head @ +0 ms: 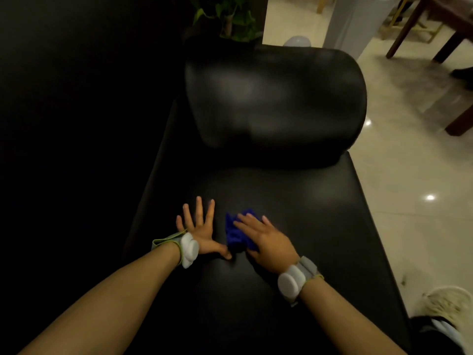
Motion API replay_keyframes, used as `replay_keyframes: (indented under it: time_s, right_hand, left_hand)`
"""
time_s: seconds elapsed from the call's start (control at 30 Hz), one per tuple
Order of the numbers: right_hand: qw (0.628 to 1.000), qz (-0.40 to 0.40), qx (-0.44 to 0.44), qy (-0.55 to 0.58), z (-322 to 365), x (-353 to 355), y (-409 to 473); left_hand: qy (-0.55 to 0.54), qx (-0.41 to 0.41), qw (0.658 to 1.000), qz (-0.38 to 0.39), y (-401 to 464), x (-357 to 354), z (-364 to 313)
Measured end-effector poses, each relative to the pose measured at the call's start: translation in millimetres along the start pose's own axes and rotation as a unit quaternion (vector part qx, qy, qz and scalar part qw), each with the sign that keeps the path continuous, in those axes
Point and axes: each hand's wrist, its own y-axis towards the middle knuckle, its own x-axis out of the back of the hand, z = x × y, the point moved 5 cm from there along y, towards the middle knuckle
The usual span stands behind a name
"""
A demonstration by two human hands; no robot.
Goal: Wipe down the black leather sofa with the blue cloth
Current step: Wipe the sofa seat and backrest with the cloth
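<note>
**Fingers flat on the seat, cloth bunched under one palm**

Fingers (198, 208) of the left hand (202, 233) are spread wide and straight, pressed flat on the seat of the black leather sofa (294, 201), holding nothing. Just to its right, the crumpled blue cloth (236, 233) lies on the seat cushion, with the left thumb touching its near edge. The right hand (266, 239) rests on top of the cloth, fingers straight and slightly apart, pressing rather than gripping.

Because the cloth is wadded and only pinned by a flat palm, a fast stroke could likely let it slip out or roll, so bare skin smears the leather. The bunched shape probably also wipes a narrow strip, leaving the rounded black leather armrest (276, 98) beyond and the seat edges missed.
</note>
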Motion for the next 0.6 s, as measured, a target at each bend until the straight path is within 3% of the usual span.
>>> replay_keyframes:
  time_s: [0.07,0.13,0.23,0.33,0.43,0.6]
  right_hand:
    - [0.999,-0.008,-0.034,-0.03,-23,12,-5]
    - [0.987,-0.041,-0.155,-0.005,-62,31,-13]
    - [0.938,-0.107,-0.318,0.09,-102,51,-27]
    - [0.919,-0.125,-0.369,0.067,-95,47,-11]
    - [0.949,-0.124,-0.291,0.012,-58,34,18]
    - [0.999,-0.025,-0.016,0.022,20,-9,37]
  left_hand:
    - [-0.003,-0.006,1.0,0.006,1,-1,2]
    - [-0.011,-0.01,1.0,0.01,0,-3,4]
    - [-0.012,-0.01,1.0,0.005,1,-4,3]
    - [-0.013,-0.013,1.0,0.001,4,-5,3]
    - [-0.002,-0.008,1.0,-0.011,5,-8,3]
    - [0.012,-0.007,0.999,-0.029,5,-8,4]
